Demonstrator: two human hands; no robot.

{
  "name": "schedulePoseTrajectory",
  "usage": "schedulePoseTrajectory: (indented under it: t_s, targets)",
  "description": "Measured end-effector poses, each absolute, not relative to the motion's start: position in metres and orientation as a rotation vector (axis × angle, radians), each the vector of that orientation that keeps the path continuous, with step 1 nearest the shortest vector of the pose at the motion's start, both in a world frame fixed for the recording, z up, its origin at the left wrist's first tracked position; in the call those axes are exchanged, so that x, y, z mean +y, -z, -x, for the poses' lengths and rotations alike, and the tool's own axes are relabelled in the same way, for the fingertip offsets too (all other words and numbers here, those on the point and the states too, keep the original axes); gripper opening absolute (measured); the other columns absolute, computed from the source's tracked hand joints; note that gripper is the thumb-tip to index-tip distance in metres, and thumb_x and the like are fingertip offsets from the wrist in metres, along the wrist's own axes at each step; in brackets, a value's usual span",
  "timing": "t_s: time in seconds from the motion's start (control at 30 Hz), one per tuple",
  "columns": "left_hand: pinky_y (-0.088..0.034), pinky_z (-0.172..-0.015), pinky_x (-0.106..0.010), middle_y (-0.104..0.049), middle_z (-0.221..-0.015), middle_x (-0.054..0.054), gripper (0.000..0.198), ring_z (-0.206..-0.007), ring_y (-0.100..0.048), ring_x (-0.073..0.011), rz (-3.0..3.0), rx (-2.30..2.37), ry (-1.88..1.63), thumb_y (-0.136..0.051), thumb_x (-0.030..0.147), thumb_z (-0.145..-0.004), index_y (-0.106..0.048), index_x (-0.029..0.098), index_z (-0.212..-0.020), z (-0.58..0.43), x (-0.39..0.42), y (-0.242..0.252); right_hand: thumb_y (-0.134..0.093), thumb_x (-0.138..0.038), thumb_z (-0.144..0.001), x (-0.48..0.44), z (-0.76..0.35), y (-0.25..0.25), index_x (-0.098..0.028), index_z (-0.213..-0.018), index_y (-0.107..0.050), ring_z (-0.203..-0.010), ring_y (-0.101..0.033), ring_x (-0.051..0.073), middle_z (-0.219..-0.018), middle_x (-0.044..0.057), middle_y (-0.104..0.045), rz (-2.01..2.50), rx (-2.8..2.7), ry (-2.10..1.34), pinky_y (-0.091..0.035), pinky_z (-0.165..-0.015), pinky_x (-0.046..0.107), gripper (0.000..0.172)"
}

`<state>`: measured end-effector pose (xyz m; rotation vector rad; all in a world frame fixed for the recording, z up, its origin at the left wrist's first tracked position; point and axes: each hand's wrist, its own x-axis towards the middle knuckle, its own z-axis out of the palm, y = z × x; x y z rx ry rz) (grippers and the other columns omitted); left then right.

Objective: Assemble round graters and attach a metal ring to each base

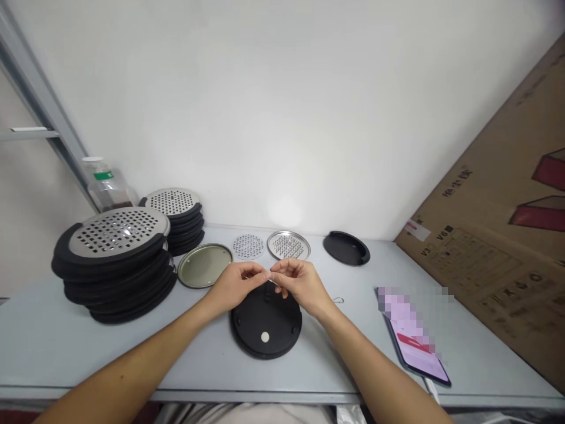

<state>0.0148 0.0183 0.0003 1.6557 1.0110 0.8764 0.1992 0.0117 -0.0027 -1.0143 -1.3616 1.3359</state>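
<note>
Head view: left hand [236,287] and right hand [302,284] meet at mid-tabletop. The fingers [258,272] of both are pinched narrow, tip to tip, on a small pale piece [271,280] held between them. It is too small to identify.

The black disc [266,325] lies flat just below and nearer the person than the fingers, its far edge under them. It has a white dot near its centre. I cannot tell whether the fingers touch the disc.

Judged handling: the piece looks very light, thin and easy to drop, so a fingertip pinch at its ends suits it. The disc looks stiff, light and smooth; take it by the rim.

- **Beyond the fingers:** small perforated disc [248,246] and perforated metal plate [288,245].
- **Beyond and to the left:** gold-toned lid [205,265].
- **Far left:** near stack of grated discs [115,266], second stack [177,219] behind it, plastic bottle [105,184].
- **Beyond and to the right:** black lid [346,248].
- **Right of the fingers:** small wire loop [338,300], then a phone [418,347].
- **Far right:** cardboard box [498,253], leaning.

The grey tabletop [53,335] carries all of it.
</note>
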Motion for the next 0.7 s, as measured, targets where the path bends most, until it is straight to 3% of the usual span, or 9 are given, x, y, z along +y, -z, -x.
schedulePoseTrajectory:
  t_s: [0.2,0.37,0.57,0.7]
  targets:
    - [-0.039,-0.067,-0.024,-0.064,-0.072,-0.001,0.026,-0.069,-0.054,-0.0133,-1.526,0.973,-0.84,-0.066,0.04,-0.081,-0.07,0.014,-0.079,-0.014,0.018,-0.002,-0.075,-0.037,-0.074,0.01,-0.199,0.002,-0.014,-0.073,-0.065,-0.045,-0.054,0.009,-0.053,-0.002,-0.062,1.013,-1.424,-1.257,-0.044,-0.046,0.02,0.026]
    - [-0.036,-0.066,-0.024,-0.062,-0.073,0.0,0.026,-0.067,-0.048,-0.011,-1.431,0.979,-0.879,-0.067,0.04,-0.08,-0.069,0.014,-0.078,-0.013,0.02,0.003,-0.068,-0.035,-0.08,0.004,-0.208,0.0,-0.014,-0.097,-0.069,-0.058,-0.059,0.012,-0.07,0.001,-0.066,0.998,-1.612,-1.27,-0.049,-0.057,0.026,0.027]
    - [-0.036,-0.069,-0.025,-0.059,-0.073,0.0,0.026,-0.069,-0.048,-0.0114,-1.381,0.927,-0.922,-0.068,0.039,-0.081,-0.067,0.013,-0.077,-0.014,0.022,0.008,-0.052,-0.022,-0.092,-0.007,-0.207,0.001,-0.018,-0.108,-0.068,-0.07,-0.057,0.016,-0.08,0.005,-0.063,1.114,-2.032,-0.483,-0.047,-0.067,0.03,0.023]
    - [-0.038,-0.071,-0.025,-0.058,-0.073,0.0,0.024,-0.071,-0.048,-0.0117,-1.379,0.909,-0.95,-0.068,0.038,-0.082,-0.067,0.014,-0.077,-0.016,0.019,0.008,-0.04,-0.02,-0.097,-0.007,-0.203,0.008,-0.017,-0.12,-0.06,-0.074,-0.06,0.018,-0.09,0.009,-0.061,1.095,-2.195,-0.309,-0.049,-0.068,0.031,0.031]
